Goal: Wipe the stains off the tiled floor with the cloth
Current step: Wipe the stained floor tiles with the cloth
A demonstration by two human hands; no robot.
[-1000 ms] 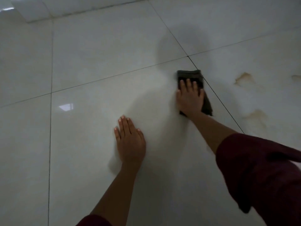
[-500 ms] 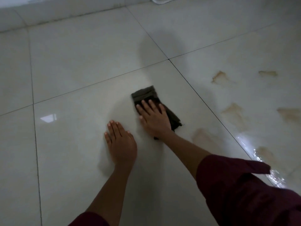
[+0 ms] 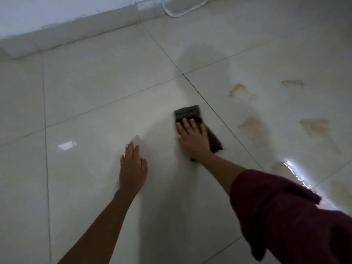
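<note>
The right hand [image 3: 193, 139] lies flat and spread on the dark folded cloth [image 3: 188, 113], the fingers open, so its grip is not closed around the cloth but only presses it down to the tiled floor [image 3: 99, 79]; the cloth sticks out past the fingertips and at the side of the palm; it lies just left of a dark grout line [image 3: 219, 117]. The left hand [image 3: 133, 169] is also open and holds nothing; it rests palm-down on the tile, near the right hand, and seems to carry the body weight. The step in hand appears to be the wiping itself, on a tile that looks already quite clean; the brown stains [image 3: 238, 90] are on the next tile, right of the grout line, at least 4 of them, and none is under the cloth. I judge the next move needs the cloth to slide right across the line onto the nearest stain, with firm pressure kept on it.
</note>
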